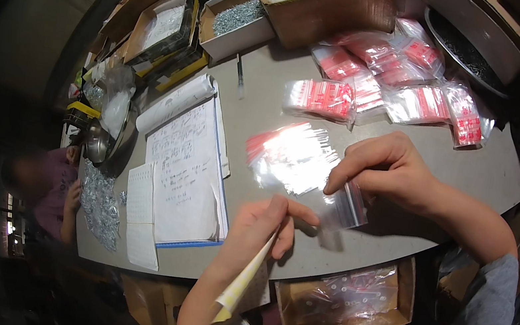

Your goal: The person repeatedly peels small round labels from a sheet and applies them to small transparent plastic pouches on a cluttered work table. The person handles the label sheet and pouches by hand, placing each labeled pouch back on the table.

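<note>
My right hand (pixel 388 168) pinches a small clear zip bag (pixel 348 211), which hangs from the fingertips over the near part of the table. Close by on its left, my left hand (pixel 256 230) is curled around a narrow yellow-and-white paper strip (pixel 243 281) that trails down along the wrist. Its index finger stretches toward the bag, apparently just short of it. Beyond both hands, a fanned pile of flat clear bags (pixel 297 158) with red edges lies on the table, shining under the light.
Packs of red-printed bags (pixel 323 98) cover the far right. A clipboard with written sheets (pixel 185 165) and a pen (pixel 240 75) lie left of centre. Boxes of small metal parts (pixel 238 18) line the back. An open carton (pixel 411 299) sits below the near edge. Another person (pixel 54 189) is at left.
</note>
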Demonstrator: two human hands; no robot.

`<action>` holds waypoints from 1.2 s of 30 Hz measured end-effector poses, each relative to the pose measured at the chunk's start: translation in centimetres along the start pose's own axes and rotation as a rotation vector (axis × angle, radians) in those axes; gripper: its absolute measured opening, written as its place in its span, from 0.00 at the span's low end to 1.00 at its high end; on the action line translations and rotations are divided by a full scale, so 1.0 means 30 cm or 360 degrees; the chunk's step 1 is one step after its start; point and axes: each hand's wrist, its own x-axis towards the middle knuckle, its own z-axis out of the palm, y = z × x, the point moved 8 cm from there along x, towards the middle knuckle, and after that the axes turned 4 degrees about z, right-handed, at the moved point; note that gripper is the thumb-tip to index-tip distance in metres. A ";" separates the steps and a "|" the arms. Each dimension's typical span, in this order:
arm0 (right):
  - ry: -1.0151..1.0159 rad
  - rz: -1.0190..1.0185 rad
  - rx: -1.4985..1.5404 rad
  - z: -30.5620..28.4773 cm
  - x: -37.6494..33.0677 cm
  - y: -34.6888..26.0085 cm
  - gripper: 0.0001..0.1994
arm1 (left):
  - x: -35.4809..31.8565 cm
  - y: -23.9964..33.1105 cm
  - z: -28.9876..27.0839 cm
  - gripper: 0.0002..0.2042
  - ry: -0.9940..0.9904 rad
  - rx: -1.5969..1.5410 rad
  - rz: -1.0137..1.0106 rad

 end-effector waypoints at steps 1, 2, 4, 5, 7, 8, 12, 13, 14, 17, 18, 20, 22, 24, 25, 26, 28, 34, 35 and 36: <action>0.0005 -0.0031 -0.0024 0.006 0.001 0.001 0.11 | -0.004 0.000 0.011 0.25 -0.0035 -0.0007 -0.0051; 0.0009 -0.0062 -0.0047 0.012 0.001 -0.001 0.12 | -0.007 0.000 0.016 0.24 -0.0063 -0.0110 -0.0053; -0.0022 0.0004 -0.0043 0.025 0.001 0.001 0.12 | -0.011 -0.001 0.022 0.22 -0.0125 -0.0315 -0.0055; -0.0035 0.0038 -0.0041 0.030 0.002 0.005 0.12 | -0.006 -0.012 0.020 0.20 -0.0087 -0.0291 -0.0083; -0.0042 0.0042 -0.0008 0.035 0.004 0.008 0.12 | 0.004 -0.032 0.027 0.16 -0.0010 -0.0241 -0.0139; -0.0045 0.0044 0.0008 0.037 0.004 0.009 0.11 | 0.005 -0.032 0.035 0.14 -0.0045 -0.0245 -0.0173; -0.0048 0.0077 0.0014 0.040 -0.002 0.035 0.12 | 0.013 -0.037 0.043 0.09 -0.0150 -0.0164 -0.0256; -0.0039 0.0022 -0.0002 0.044 0.006 0.049 0.13 | 0.013 -0.042 0.037 0.08 -0.0159 -0.0119 -0.0267; -0.0007 0.0080 0.0021 0.042 0.007 0.058 0.13 | 0.016 -0.034 0.025 0.08 -0.0096 -0.0110 -0.0205; 0.0143 0.0479 0.0170 0.043 0.000 0.053 0.16 | 0.018 -0.007 -0.004 0.07 0.0040 -0.0089 -0.0042; 0.0046 0.0506 0.0159 0.051 0.000 0.057 0.17 | 0.016 0.003 -0.008 0.07 0.0052 -0.0089 -0.0001; -0.0154 0.0557 0.0142 0.055 -0.007 0.070 0.20 | 0.012 0.011 -0.013 0.07 0.0090 -0.0089 0.0059; -0.0150 0.0470 -0.0016 0.068 0.002 0.072 0.17 | 0.011 0.007 -0.014 0.07 0.0128 -0.0097 0.0101; -0.0142 0.0386 -0.0174 0.084 0.010 0.071 0.16 | 0.013 0.007 -0.011 0.06 0.0118 -0.0050 0.0117; -0.0119 0.0504 -0.0157 0.077 0.005 0.068 0.12 | 0.014 0.010 -0.007 0.06 0.0108 -0.0021 0.0126; -0.0105 0.0474 -0.0080 0.076 0.003 0.075 0.11 | 0.013 0.012 -0.005 0.06 0.0103 -0.0014 0.0123; -0.0079 0.0417 0.0077 0.072 0.003 0.105 0.11 | 0.010 0.011 -0.003 0.06 0.0097 -0.0002 0.0115; -0.0091 0.0578 0.0224 0.078 -0.007 0.126 0.11 | 0.000 0.012 -0.005 0.06 0.0066 -0.0087 0.0127; -0.0088 0.0579 0.0235 0.079 -0.008 0.126 0.11 | -0.001 0.010 -0.005 0.06 0.0046 -0.0102 0.0126; -0.0086 0.0579 0.0247 0.081 -0.008 0.126 0.11 | 0.000 0.007 -0.007 0.06 0.0027 -0.0117 0.0126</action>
